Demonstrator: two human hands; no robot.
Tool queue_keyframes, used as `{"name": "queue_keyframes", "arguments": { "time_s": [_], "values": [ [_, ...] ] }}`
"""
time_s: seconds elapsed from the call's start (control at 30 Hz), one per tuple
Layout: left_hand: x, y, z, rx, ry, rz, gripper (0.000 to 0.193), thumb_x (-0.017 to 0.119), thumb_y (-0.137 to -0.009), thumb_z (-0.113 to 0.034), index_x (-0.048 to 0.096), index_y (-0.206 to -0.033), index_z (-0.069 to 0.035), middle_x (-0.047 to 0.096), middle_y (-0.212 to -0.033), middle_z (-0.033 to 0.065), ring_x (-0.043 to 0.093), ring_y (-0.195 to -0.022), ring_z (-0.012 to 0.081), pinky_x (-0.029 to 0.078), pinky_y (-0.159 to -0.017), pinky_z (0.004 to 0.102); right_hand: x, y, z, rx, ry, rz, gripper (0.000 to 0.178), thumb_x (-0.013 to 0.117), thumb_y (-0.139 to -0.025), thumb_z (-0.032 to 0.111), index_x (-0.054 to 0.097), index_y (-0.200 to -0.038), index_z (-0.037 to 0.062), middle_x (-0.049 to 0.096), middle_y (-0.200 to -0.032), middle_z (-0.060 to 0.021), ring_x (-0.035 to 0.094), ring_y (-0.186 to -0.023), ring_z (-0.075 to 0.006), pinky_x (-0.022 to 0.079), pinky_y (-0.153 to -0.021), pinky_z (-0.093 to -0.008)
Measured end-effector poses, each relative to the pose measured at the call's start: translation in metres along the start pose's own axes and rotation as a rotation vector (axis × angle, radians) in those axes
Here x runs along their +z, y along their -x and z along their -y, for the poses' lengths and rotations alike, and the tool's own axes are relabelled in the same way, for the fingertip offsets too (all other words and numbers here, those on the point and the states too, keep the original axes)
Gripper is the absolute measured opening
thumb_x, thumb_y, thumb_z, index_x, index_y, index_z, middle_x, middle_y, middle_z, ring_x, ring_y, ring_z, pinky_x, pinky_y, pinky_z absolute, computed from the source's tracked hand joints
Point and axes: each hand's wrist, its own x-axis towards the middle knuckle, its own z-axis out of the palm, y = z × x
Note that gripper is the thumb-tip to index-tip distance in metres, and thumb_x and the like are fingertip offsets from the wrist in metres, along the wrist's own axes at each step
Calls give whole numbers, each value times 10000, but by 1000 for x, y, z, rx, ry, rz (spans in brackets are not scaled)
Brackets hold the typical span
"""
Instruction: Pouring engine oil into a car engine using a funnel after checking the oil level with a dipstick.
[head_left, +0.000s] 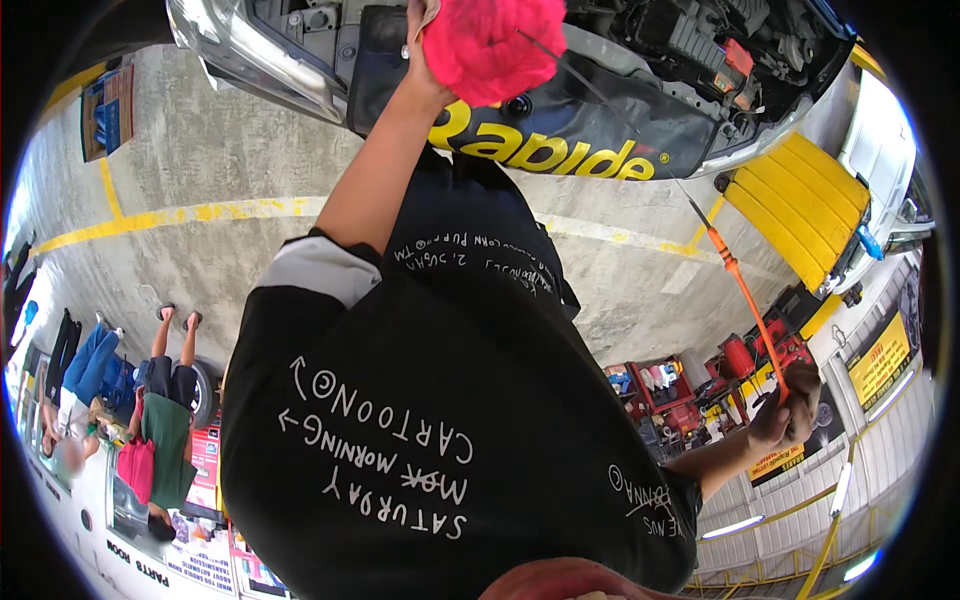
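My left hand (428,75) is raised at the top, its fingers closed around a bright pink rag (492,45) that hides most of them. Over at the right, my right hand (788,412) grips the end of an orange-handled dipstick (738,272). Its thin metal blade (600,98) slants up and leftward, and the tip appears in front of the rag. Whether the tip touches the cloth I cannot tell. Behind the rag, a black fender cover (400,70) with yellow lettering hangs over the front of a car with an exposed engine bay (690,50).
A yellow platform (800,205) stands right of the car, with a white vehicle (880,140) beyond it. Red workshop equipment (690,390) lies farther back. At the left, a person in a green top (165,440) and others are near a tire (203,395). Yellow lines (200,213) mark the concrete floor.
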Motion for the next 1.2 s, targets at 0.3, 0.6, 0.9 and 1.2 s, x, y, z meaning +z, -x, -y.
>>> {"name": "queue_keyframes", "arguments": {
  "time_s": [0.3, 0.6, 0.9, 1.2],
  "values": [
    [27, -13, 10, -20, 43, -158, 725, 323, -927, -636, 447, -1381, -84, 490, -1389, 118, 459, -1281, 309, 309, -1116, 479, -37, 13, 14, 18, 53, 35, 385, 559, -834, 275, 370, -598, 36, 433, -702, -99, 383, -633, -241, 297, -540, -361],
    [43, 14, 20, 13, 171, -169, 691, 340, -925, -622, 447, -1375, -109, 507, -1354, 109, 475, -1251, 301, 340, -1082, 475, -68, 6, 3, 35, 36, 44, 354, 492, -847, 291, 384, -647, 19, 479, -826, -151, 445, -759, -280, 370, -671, -394],
    [44, 30, 33, 70, 264, -153, 658, 358, -923, -609, 447, -1369, -133, 523, -1319, 99, 492, -1221, 293, 371, -1048, 470, -64, -20, 18, -30, 85, 23, 177, 496, -812, 194, 468, -702, 58, 497, -820, -134, 417, -735, -268, 310, -605, -364],
    [29, 18, 34, 128, 262, -80, 626, 375, -921, -595, 447, -1363, -157, 540, -1284, 90, 509, -1191, 285, 402, -1014, 466, -19, -16, 20, 132, 329, 117, 269, 509, -837, 213, 463, -702, -14, 576, -830, -185, 535, -754, -311, 408, -672, -401]
  ]
}}
